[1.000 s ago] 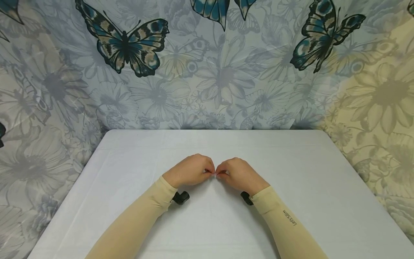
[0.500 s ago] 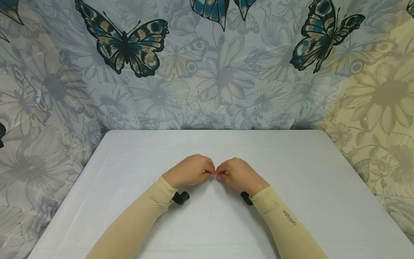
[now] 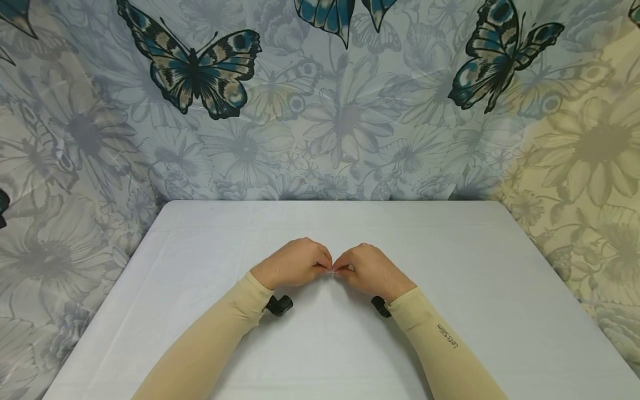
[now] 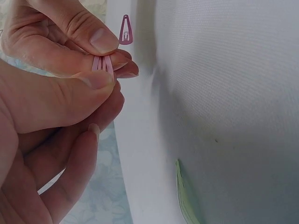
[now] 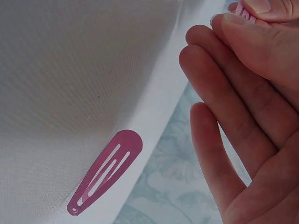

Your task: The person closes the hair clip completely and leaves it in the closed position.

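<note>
Above the middle of the white table, my left hand (image 3: 295, 264) and right hand (image 3: 369, 269) meet at the fingertips. Between them is a small pink snap hair clip (image 4: 103, 64), pinched by thumb and fingers of each hand. Most of this clip is covered by the fingertips; in the right wrist view, only a bit of the pink clip (image 5: 245, 14) shows. A darker magenta snap hair clip (image 4: 125, 31) appears beyond the fingers in the left wrist view. In the right wrist view, a magenta snap clip (image 5: 108, 169) shows large, with its slots visible.
A slim pale green thing (image 4: 185, 196), cut off by the frame, shows low in the left wrist view; its kind is unclear. The white table (image 3: 320, 355) ends at a butterfly-and-flower patterned cloth (image 3: 345, 122) behind. Black wrist cameras sit under both sleeves.
</note>
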A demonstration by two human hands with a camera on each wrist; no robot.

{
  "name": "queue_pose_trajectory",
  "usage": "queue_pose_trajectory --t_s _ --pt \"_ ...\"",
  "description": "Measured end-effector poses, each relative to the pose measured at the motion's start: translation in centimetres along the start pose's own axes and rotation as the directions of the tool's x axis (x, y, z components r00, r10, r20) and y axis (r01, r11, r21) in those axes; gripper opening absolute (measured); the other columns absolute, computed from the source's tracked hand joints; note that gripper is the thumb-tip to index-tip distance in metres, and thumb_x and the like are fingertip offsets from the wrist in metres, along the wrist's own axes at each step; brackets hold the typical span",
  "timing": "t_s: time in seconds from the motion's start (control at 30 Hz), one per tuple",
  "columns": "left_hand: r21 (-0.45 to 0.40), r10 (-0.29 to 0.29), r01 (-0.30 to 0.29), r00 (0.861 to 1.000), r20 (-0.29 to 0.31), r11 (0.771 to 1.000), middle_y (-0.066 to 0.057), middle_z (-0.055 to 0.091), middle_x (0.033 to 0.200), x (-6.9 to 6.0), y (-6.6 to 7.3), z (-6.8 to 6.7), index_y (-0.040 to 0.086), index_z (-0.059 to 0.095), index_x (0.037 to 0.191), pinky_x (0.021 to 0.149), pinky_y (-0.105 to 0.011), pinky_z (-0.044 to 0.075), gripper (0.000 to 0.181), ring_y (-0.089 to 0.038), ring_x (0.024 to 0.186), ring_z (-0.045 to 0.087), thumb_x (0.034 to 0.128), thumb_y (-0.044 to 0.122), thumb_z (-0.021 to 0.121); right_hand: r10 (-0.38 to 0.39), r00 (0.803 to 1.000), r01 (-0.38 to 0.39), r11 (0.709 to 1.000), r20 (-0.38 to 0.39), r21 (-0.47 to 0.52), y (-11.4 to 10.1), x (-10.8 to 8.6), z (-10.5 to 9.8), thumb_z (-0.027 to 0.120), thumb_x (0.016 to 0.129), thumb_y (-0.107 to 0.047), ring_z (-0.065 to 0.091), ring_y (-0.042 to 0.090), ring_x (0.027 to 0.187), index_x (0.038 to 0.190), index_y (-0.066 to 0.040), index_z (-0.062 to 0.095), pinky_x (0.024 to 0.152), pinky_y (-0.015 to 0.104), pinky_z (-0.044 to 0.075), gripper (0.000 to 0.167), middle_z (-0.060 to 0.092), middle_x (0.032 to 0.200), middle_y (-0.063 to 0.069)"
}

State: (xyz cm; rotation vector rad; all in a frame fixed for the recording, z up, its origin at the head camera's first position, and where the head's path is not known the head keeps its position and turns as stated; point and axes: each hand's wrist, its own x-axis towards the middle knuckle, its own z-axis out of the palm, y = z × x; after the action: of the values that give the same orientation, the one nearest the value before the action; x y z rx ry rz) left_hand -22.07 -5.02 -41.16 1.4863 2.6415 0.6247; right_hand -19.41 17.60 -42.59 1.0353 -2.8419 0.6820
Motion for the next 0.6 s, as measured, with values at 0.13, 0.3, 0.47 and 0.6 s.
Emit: queue_pose_trajectory --t_s 0.13,0.3,0.47,0.6 --pt "0.003 -0.008 0.008 1.0 0.007 1.0 0.003 0.083 0.108 0.08 -0.11 0.08 0.011 0.087 0.1 0.091 -0.03 0.061 0.013 -0.014 0.103 0.078 0.0982 0.004 0.076 -0.002 1.0 0.002 1.0 -0.001 0.002 0.0 -0.02 -0.04 0.083 0.093 -0.009 0.077 0.007 0.089 0.102 -0.017 0.088 0.082 0.029 0.062 0.013 0.084 0.098 -0.006" --pt "0.009 -0.009 0.009 1.0 0.008 1.0 0.003 0.083 0.108 0.09 -0.05 0.04 0.011 0.087 0.101 0.091 -0.03 0.062 0.014 -0.014 0.103 0.078 0.0981 0.003 0.076 -0.02 1.0 0.02 1.0 -0.01 0.001 0.04 -0.02 -0.08 0.083 0.092 -0.009 0.077 0.007 0.087 0.101 -0.016 0.089 0.079 0.026 0.061 0.013 0.085 0.097 -0.005" --pt "0.019 -0.008 0.007 1.0 0.012 1.0 0.003 0.083 0.109 0.08 -0.04 0.05 0.012 0.087 0.102 0.092 -0.031 0.062 0.014 -0.014 0.104 0.078 0.0978 0.003 0.076 -0.028 1.0 0.028 1.0 -0.014 0.013 0.03 -0.03 -0.08 0.083 0.092 -0.008 0.076 0.006 0.085 0.101 -0.015 0.089 0.078 0.026 0.061 0.013 0.085 0.096 -0.004" --pt "0.021 -0.006 0.006 1.0 0.01 1.0 0.003 0.084 0.11 0.12 -0.13 0.15 0.012 0.087 0.103 0.094 -0.03 0.062 0.015 -0.014 0.106 0.079 0.0973 0.003 0.077 -0.037 0.999 0.037 0.999 -0.017 0.016 0.03 -0.03 -0.1 0.083 0.091 -0.007 0.076 0.006 0.084 0.1 -0.014 0.089 0.077 0.025 0.061 0.012 0.085 0.095 -0.004"
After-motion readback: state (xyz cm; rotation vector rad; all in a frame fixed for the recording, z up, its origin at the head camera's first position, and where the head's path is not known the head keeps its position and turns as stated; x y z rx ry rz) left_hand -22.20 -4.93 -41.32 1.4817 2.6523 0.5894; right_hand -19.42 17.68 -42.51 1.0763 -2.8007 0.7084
